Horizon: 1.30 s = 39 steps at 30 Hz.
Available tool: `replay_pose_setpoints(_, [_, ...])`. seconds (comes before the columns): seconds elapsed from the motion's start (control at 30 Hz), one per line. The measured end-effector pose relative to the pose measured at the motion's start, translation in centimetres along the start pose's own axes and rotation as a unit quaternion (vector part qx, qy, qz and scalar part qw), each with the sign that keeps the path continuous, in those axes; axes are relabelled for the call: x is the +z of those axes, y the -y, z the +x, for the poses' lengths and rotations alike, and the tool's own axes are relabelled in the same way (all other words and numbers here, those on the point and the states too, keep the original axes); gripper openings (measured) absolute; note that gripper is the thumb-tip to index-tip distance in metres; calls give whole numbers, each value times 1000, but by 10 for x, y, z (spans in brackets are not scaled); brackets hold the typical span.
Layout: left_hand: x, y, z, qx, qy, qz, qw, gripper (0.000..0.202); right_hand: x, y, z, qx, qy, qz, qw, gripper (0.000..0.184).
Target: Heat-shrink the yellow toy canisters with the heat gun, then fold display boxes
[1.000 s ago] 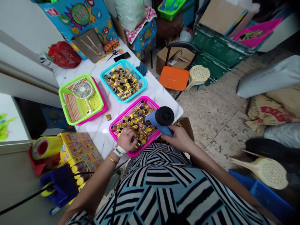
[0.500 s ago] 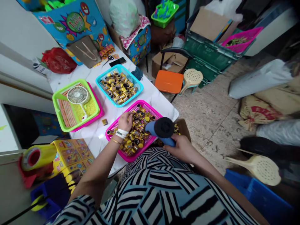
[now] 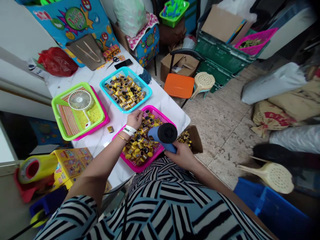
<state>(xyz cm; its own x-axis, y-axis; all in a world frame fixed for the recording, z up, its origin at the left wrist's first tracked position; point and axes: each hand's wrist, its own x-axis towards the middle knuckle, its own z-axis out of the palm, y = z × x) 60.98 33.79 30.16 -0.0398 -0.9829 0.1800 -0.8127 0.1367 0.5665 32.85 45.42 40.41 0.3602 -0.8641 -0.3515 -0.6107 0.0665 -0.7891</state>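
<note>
Blue plastic dryer-shaped tool with a round black end [image 3: 162, 134]: in the right hand [image 3: 182, 154], fingers wrapped round the handle; the front of the tool slants away from those fingers, over the pile, toward the left hand [image 3: 135, 119]. Left fingers curled down at the pile's far edge; whether they pinch anything: cannot tell. Beneath and nearer the body than the left fingers: small yellow-and-brown cylindrical containers [image 3: 138, 151], heaped in a magenta plastic mesh basket [image 3: 149, 163]. Beyond the left fingers: turquoise plastic mesh basket [image 3: 105, 82] with similar containers. To their left on the white marbled tabletop [image 3: 175, 108], one stray container [image 3: 110, 129]; further left, lime-green plastic basket [image 3: 75, 134] holding a white round-headed fan [image 3: 79, 100]. To the right of the right fingers, lower down: brown cardboard box [image 3: 197, 141] with more such containers. Risks, judged: if the tool blows hot air, the left fingers could be burned, being near its front; whether it runs cannot be told. Holding it long on one spot might warp the wraps. Raking carelessly at the heap's edge could push containers over the rim.
</note>
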Motion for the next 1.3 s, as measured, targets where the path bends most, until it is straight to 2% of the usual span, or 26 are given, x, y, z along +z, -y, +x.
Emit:
replay_pose_setpoints(0.07, [6, 2, 2, 22, 31, -3, 999, 33, 0, 0, 0, 4, -24, -14, 1000, 24])
replay_pose_setpoints(0.2, [14, -2, 14, 78, 85, -2, 993, 41, -13, -4, -18, 12, 17, 15, 1000, 21])
replay_pose_setpoints(0.27, [21, -8, 21, 124, 126, -2, 984, 43, -18, -8, -34, 40, 7, 33, 999, 19])
replay_pose_setpoints(0.37, [41, -19, 30, 203, 207, 4, 957, 44, -21, -13, -58, 106, -53, 41, 992, 25])
replay_pose_setpoints(0.43, [57, -27, 33, 247, 252, 16, 935, 41, -20, -16, -67, 146, -72, 73, 984, 29])
replay_pose_setpoints(0.53, [73, -34, 27, 289, 289, 46, 912, 40, -18, -18, -72, 174, -84, 119, 974, 29])
replay_pose_setpoints(0.63, [67, -34, 6, 305, 308, 79, 898, 45, -15, -19, -69, 169, -94, 143, 971, 28])
replay_pose_setpoints(0.77, [27, -18, -39, 336, 322, 110, 878, 36, -13, -22, -64, 151, -98, 151, 972, 28])
replay_pose_setpoints(0.83, [3, -5, -57, 324, 305, 124, 887, 34, -14, -23, -61, 139, -103, 140, 975, 26])
replay_pose_setpoints(0.93, [-27, 15, -69, 276, 274, 141, 910, 36, -17, -23, -54, 119, -106, 121, 980, 22])
replay_pose_setpoints(1.0, [-41, 25, -70, 241, 248, 154, 925, 33, -20, -20, -50, 113, -94, 119, 982, 22])
replay_pose_setpoints(1.07, [-47, 26, -72, 195, 192, 169, 947, 30, -23, -17, -46, 111, -80, 124, 983, 22])
replay_pose_setpoints(1.13, [-45, 15, -77, 156, 131, 173, 964, 29, -26, -13, -45, 111, -79, 125, 983, 24])
replay_pose_setpoints(1.17, [-40, 4, -81, 147, 120, 167, 968, 28, -29, -12, -44, 113, -86, 122, 982, 24])
replay_pose_setpoints(1.23, [-21, -27, -92, 138, 149, 146, 968, 27, -34, -13, -43, 122, -96, 116, 981, 26])
replay_pose_setpoints(1.3, [8, -63, -103, 123, 216, 128, 960, 32, -39, -19, -43, 135, -100, 115, 979, 28])
